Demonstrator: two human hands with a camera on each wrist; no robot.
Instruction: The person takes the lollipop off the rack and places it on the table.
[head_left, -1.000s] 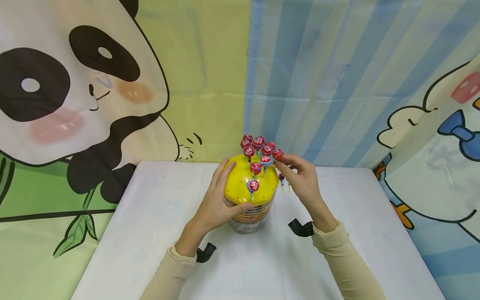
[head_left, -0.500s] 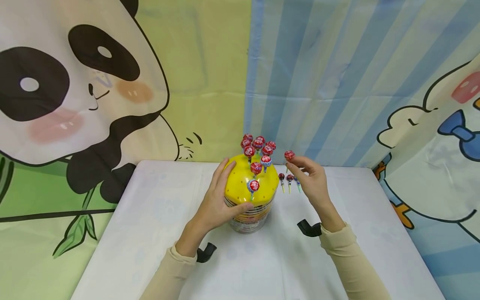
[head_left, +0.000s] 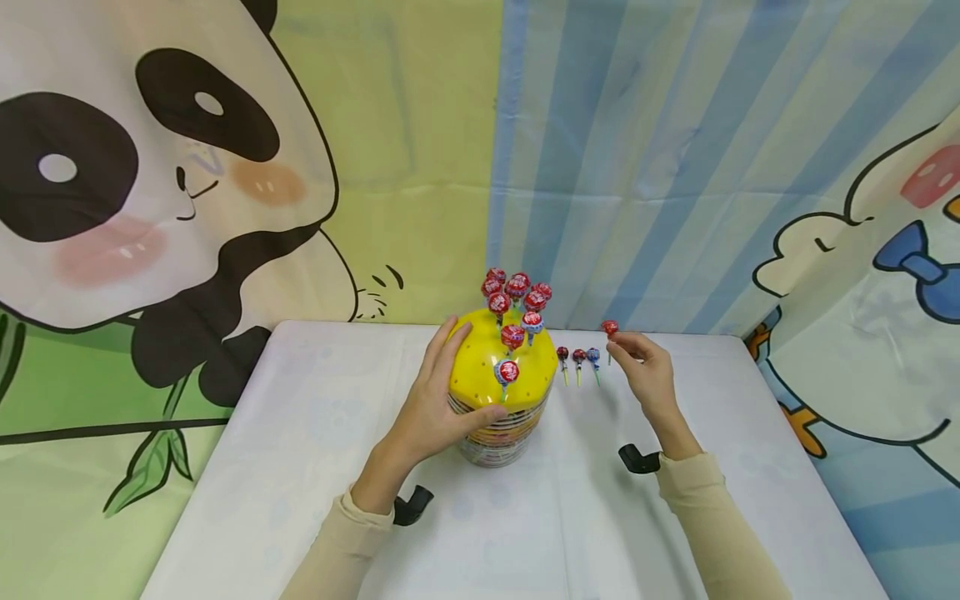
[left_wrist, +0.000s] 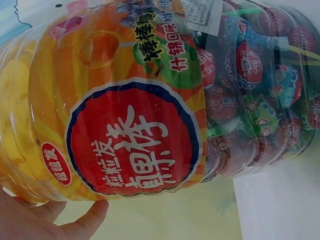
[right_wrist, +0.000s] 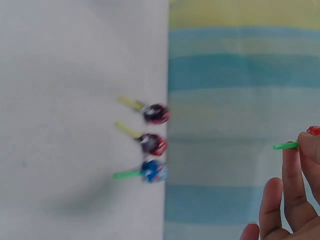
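Observation:
A clear plastic lollipop jar [head_left: 501, 446] with a yellow, hole-dotted lid [head_left: 480, 379] stands upright on the table. Several red- and blue-wrapped lollipops [head_left: 512, 337] poke up from the lid. My left hand [head_left: 427, 412] grips the jar's top, fingers along its left side and thumb at the front. In the left wrist view, the jar's orange label [left_wrist: 135, 140] and wrapped candies [left_wrist: 250, 65] inside show. Away to the right, my right hand [head_left: 648, 373] pinches a red lollipop [head_left: 610, 327] above the table; its green stick [right_wrist: 285, 146] shows in the right wrist view.
Two dark red lollipops [head_left: 578, 357] and one blue lollipop [head_left: 593, 356] lie in a row on the white table [head_left: 322, 383], between jar and right hand. A cartoon-printed backdrop [head_left: 420, 167] rises behind the table's far edge.
My right hand has moved right, away from the lid, carrying the red lollipop past the three loose ones. The left hand stays on the jar.

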